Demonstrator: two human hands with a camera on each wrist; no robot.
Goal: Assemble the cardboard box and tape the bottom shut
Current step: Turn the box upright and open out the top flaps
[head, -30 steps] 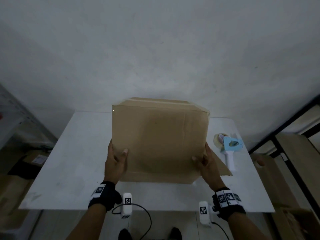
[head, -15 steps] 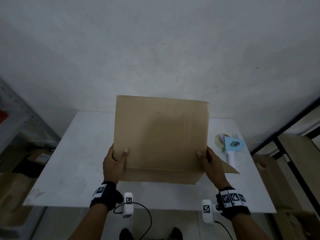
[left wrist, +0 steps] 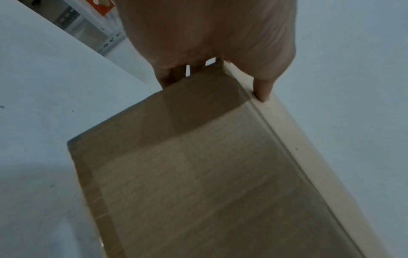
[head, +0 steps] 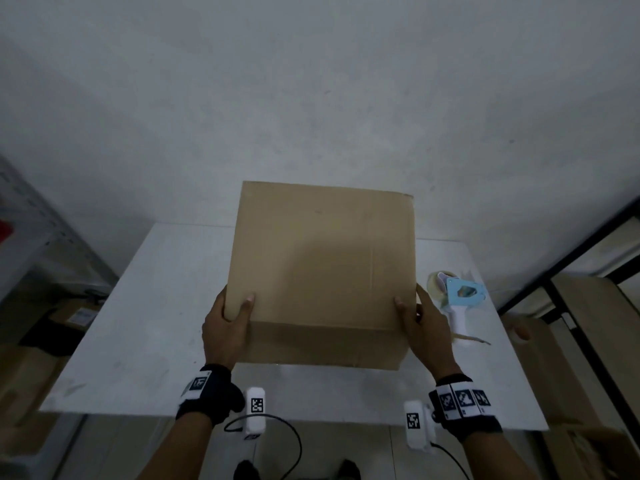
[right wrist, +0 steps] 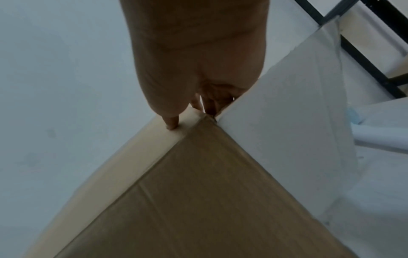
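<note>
A brown cardboard box (head: pixel 322 265) is held up off the white table (head: pixel 145 306), tipped so one broad face looks at me. My left hand (head: pixel 227 323) grips its lower left edge, thumb on the front face and fingers behind. My right hand (head: pixel 420 323) grips the lower right edge the same way. The left wrist view shows my left hand (left wrist: pixel 209 43) with its thumb pressed on the edge of the box (left wrist: pixel 198 174). In the right wrist view my right hand (right wrist: pixel 198 61) pinches a corner of the box (right wrist: pixel 209 200). A loose flap tip (head: pixel 474 337) pokes out by my right hand.
A blue and white tape dispenser (head: pixel 457 299) lies on the table just right of the box, close to my right hand. Metal shelving (head: pixel 31 244) stands at the left. A black frame with cardboard boxes (head: pixel 588 323) is at the right. A wall is behind the table.
Both hands have raised the box and tipped its top towards me. The top face seen a second ago no longer shows. Each hand keeps its hold.
</note>
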